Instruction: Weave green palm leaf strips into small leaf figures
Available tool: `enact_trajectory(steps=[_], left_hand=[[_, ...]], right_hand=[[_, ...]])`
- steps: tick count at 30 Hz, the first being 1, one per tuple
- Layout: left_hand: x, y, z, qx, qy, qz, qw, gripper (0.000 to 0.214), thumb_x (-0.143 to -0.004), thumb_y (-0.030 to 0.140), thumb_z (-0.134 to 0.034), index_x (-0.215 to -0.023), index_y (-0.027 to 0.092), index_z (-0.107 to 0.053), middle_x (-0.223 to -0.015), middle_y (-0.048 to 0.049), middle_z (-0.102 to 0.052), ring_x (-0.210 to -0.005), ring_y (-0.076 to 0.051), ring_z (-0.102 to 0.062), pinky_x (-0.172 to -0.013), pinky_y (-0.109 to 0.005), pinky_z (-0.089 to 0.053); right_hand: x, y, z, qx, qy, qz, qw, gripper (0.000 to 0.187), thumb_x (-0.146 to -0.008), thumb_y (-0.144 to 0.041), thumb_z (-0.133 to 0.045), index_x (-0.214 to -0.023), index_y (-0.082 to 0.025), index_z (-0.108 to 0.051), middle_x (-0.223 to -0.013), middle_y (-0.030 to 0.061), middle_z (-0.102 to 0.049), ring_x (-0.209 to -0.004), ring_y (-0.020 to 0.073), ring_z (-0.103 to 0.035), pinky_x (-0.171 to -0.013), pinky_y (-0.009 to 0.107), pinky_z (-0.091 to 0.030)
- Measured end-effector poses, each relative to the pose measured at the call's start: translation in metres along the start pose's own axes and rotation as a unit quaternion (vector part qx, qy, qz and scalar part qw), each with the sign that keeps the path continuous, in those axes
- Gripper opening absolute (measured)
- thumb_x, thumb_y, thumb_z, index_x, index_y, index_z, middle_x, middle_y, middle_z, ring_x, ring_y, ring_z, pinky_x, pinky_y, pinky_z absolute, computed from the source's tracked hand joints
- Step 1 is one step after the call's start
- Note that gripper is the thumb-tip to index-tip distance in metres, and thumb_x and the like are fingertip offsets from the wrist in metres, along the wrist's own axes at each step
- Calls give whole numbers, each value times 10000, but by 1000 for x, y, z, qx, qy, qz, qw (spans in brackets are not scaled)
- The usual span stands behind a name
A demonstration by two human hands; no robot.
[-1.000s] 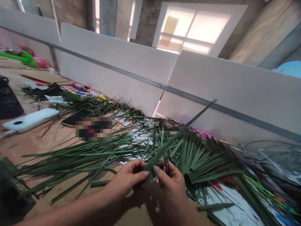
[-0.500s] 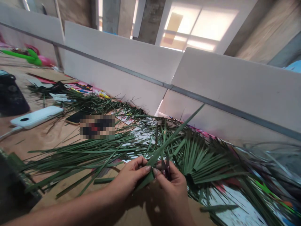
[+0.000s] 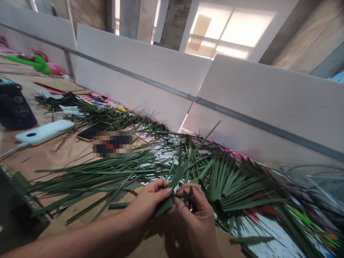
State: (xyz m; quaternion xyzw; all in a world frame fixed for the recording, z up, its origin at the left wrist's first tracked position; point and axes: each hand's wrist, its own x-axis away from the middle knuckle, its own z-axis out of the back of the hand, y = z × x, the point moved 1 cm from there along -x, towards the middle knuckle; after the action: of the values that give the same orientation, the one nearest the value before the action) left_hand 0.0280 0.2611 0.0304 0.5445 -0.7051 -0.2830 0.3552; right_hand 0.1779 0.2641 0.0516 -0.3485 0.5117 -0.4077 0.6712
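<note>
My left hand [image 3: 154,197] pinches a long green palm leaf strip [image 3: 182,171] between thumb and forefinger. The strip slants up to the right, and its other end comes out below my fingers. A pair of small dark scissors [image 3: 189,199] is held in my right hand [image 3: 200,211], blades pointing up out of the curled fingers. My right thumb and fingertips meet at the edge of the strip, beside the left thumb. What lies between those fingertips is too small to make out. Cut leaf strips [image 3: 88,175] lie in a heap to the left of both hands.
A fan-shaped palm leaf [image 3: 231,182] spreads out at the right. On the left lie a phone [image 3: 94,131], a white power bank [image 3: 45,132] with a cable, and a dark case [image 3: 16,104]. White panels [image 3: 145,71] border the table's far side. Cardboard [image 3: 88,215] lies under my arms.
The leaf strip's upper end has swung a little left and lower. My right hand has turned slightly, so more of the scissors shows. My left hand keeps its pinch.
</note>
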Motion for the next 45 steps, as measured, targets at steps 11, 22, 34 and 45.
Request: enact_trajectory(steps=[11,22,34,45], left_hand=[[-1,9,1,-23,-28,0,999,408,-623,425,-916,-777,165,-642,-671,5,-615,-608,-127,-525,-618,-259,-373],[-1,15,1,-40,4,-22,999,353,-641,378,-895,-773,163,-647,-708,-1,-611,-627,-129,-521,-601,-264,-366],[3,25,-2,-45,6,-58,997,189,-697,252,-830,-767,170,-675,-694,-2,-617,-637,-134,-509,-630,-272,-383],[6,26,-5,-53,19,-52,997,198,-692,268,-817,-782,172,-669,-743,-12,-632,-686,-146,-525,-658,-273,-393]], right_hand=[[-8,-5,10,2,1,-21,1000,170,-828,-351,-731,-964,-250,-736,-975,38,-619,-844,215,-580,-703,304,-453],[-21,-9,32,66,-105,-27,992,323,-1000,-451,-537,-1164,-272,-750,-979,49,-725,-926,248,-666,-815,326,-508],[-26,-9,38,265,-119,44,956,317,-1010,-473,-472,-1109,-296,-715,-981,61,-685,-887,265,-658,-781,369,-481],[-23,-7,39,245,-141,15,959,274,-1003,-449,-492,-1096,-242,-646,-1021,55,-694,-903,241,-653,-769,339,-471]])
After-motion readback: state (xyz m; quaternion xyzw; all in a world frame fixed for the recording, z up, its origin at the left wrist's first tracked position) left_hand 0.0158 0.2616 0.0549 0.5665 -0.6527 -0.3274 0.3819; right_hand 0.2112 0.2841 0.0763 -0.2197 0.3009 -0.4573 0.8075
